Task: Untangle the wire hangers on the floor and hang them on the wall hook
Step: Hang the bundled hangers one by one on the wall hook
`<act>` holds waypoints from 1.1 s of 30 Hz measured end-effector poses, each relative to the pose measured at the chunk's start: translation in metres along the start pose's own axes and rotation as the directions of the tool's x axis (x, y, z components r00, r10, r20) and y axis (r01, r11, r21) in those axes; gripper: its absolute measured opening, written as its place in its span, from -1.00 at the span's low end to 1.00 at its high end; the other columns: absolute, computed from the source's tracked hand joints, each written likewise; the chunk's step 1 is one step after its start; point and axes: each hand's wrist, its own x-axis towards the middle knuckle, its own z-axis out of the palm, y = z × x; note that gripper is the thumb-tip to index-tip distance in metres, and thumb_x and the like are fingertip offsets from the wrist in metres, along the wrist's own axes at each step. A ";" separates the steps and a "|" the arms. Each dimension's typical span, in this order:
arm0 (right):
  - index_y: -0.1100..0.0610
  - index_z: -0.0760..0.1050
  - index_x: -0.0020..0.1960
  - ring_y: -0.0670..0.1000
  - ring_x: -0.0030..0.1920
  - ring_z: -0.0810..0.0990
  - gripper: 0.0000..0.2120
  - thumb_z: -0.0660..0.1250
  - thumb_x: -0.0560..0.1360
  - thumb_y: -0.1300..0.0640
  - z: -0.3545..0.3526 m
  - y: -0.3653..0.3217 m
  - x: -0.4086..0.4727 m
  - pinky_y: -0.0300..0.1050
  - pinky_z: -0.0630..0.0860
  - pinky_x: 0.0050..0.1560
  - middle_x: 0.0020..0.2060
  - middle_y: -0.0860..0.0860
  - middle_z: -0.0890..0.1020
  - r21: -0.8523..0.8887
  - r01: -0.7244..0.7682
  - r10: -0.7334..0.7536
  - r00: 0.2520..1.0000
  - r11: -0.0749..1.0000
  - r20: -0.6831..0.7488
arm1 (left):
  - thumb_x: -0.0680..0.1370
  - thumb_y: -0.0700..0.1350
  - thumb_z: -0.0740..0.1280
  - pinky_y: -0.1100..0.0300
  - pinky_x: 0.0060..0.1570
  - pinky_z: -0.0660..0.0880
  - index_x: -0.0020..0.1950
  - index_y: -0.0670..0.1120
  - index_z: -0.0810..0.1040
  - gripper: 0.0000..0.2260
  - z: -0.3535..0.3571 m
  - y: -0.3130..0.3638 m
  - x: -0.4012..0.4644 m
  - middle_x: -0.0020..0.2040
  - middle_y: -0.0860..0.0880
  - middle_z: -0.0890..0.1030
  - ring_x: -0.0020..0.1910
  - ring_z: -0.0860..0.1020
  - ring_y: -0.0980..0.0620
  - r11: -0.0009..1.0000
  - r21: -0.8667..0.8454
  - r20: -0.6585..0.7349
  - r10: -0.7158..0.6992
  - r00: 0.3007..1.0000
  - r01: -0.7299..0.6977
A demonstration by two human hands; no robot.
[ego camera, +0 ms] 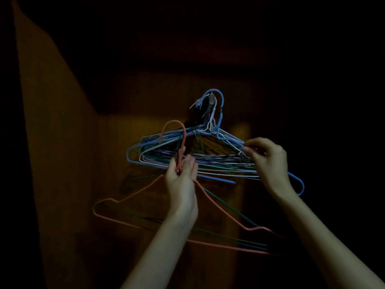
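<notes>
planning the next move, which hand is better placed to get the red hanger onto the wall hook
Left. The left hand already grips the red hanger by its neck below the wall hook; the right hand holds the hung bunch.

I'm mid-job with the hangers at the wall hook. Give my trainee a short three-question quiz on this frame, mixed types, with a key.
1. True or false: the left hand holds the red hanger by its neck, and its curved top is not yet on the wall hook.
2. Multiple choice: where is the right hand? A) gripping the wall hook; B) at the right shoulder of the hanging bundle of hangers; C) hanging idle at the side.
3. Fill in: the hanger whose top loops highest over the wall hook is coloured ____.

Key: 1 true; 2 B; 3 blue.
</notes>
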 end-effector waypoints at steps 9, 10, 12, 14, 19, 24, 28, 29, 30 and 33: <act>0.07 0.62 -0.11 -0.06 -0.16 0.56 -0.95 0.39 0.47 0.11 0.030 0.021 0.040 -0.17 0.42 -0.20 -0.26 -0.07 0.58 -0.128 -0.166 0.168 0.986 0.978 0.003 | 0.62 -0.32 0.10 0.19 0.24 0.42 0.42 -0.17 0.32 -0.64 -0.001 -0.002 0.025 0.26 -0.17 0.49 0.18 0.51 0.00 0.998 -0.003 -0.015 0.066 0.998 -0.066; 0.07 0.62 -0.11 -0.06 -0.16 0.57 -0.96 0.40 0.47 0.11 0.033 0.024 0.040 -0.13 0.46 -0.19 -0.26 -0.06 0.60 -0.128 -0.169 0.173 0.985 0.977 0.017 | 0.62 -0.32 0.11 0.19 0.23 0.42 0.41 -0.17 0.33 -0.65 -0.001 -0.003 0.027 0.26 -0.16 0.49 0.17 0.51 0.01 0.998 0.006 -0.017 0.067 0.998 -0.067; 0.09 0.62 -0.13 -0.02 -0.19 0.59 -0.96 0.40 0.46 0.13 0.038 0.028 0.039 -0.05 0.53 -0.17 -0.26 -0.01 0.62 -0.096 -0.174 0.177 0.984 0.980 0.032 | 0.62 -0.32 0.10 0.19 0.23 0.42 0.40 -0.16 0.35 -0.66 -0.002 -0.005 0.030 0.25 -0.16 0.49 0.16 0.51 0.01 0.998 0.017 -0.024 0.066 0.998 -0.066; 0.11 0.61 -0.14 0.00 -0.20 0.58 -0.95 0.39 0.47 0.13 0.041 0.029 0.041 -0.07 0.50 -0.20 -0.27 0.00 0.61 -0.101 -0.186 0.190 0.981 0.977 0.036 | 0.62 -0.33 0.10 0.19 0.22 0.42 0.40 -0.17 0.35 -0.65 -0.001 -0.006 0.033 0.26 -0.17 0.49 0.16 0.51 0.02 0.998 0.020 -0.029 0.055 0.998 -0.054; 0.11 0.61 -0.12 -0.03 -0.21 0.55 -0.93 0.39 0.47 0.11 0.046 0.030 0.048 -0.15 0.42 -0.25 -0.28 -0.03 0.58 -0.158 -0.220 0.228 0.973 0.963 0.036 | 0.63 -0.32 0.09 0.19 0.23 0.42 0.41 -0.18 0.35 -0.65 0.000 -0.008 0.038 0.29 -0.20 0.47 0.16 0.50 0.01 0.999 0.011 -0.020 0.048 0.999 -0.047; 0.05 0.60 -0.05 -0.07 -0.20 0.49 -0.88 0.36 0.50 0.03 0.049 0.029 0.045 -0.18 0.30 -0.25 -0.21 -0.03 0.60 -0.348 -0.202 0.206 0.978 0.916 -0.026 | 0.63 -0.32 0.09 0.19 0.23 0.42 0.42 -0.18 0.33 -0.64 0.003 -0.008 0.039 0.30 -0.21 0.47 0.17 0.50 0.00 0.997 0.011 -0.009 0.073 0.997 -0.073; 0.04 0.60 -0.05 0.04 0.01 0.54 -0.86 0.33 0.51 0.00 0.054 0.033 0.041 -0.13 0.33 -0.20 -0.14 0.00 0.63 -0.431 -0.146 0.138 0.989 0.890 -0.051 | 0.63 -0.32 0.08 0.20 0.22 0.42 0.43 -0.18 0.32 -0.64 0.006 -0.008 0.038 0.31 -0.21 0.46 0.17 0.50 0.02 0.997 0.017 -0.005 0.075 0.997 -0.075; 0.04 0.61 -0.05 0.06 0.03 0.54 -0.87 0.34 0.50 0.01 0.055 0.034 0.041 -0.10 0.39 -0.19 -0.13 0.00 0.63 -0.429 -0.135 0.127 0.991 0.893 -0.049 | 0.63 -0.32 0.08 0.20 0.22 0.42 0.43 -0.18 0.32 -0.64 0.006 -0.007 0.038 0.31 -0.22 0.45 0.18 0.49 0.02 0.997 0.018 -0.008 0.073 0.997 -0.073; 0.04 0.61 -0.04 0.08 0.05 0.53 -0.87 0.35 0.49 0.02 0.055 0.034 0.040 -0.05 0.44 -0.14 -0.10 0.02 0.63 -0.420 -0.131 0.126 0.991 0.898 -0.040 | 0.63 -0.32 0.08 0.20 0.22 0.42 0.43 -0.18 0.32 -0.64 0.007 -0.007 0.038 0.32 -0.22 0.45 0.20 0.49 0.00 0.997 0.018 -0.010 0.071 0.997 -0.071; 0.05 0.59 0.08 0.11 0.14 0.47 -0.80 0.37 0.48 0.04 0.051 0.029 0.031 0.02 0.43 0.05 0.07 0.05 0.58 -0.406 -0.113 0.120 0.993 0.907 -0.009 | 0.63 -0.31 0.08 0.19 0.24 0.41 0.44 -0.18 0.30 -0.64 0.006 -0.006 0.036 0.32 -0.22 0.45 0.22 0.48 -0.01 0.997 0.019 -0.014 0.070 0.997 -0.070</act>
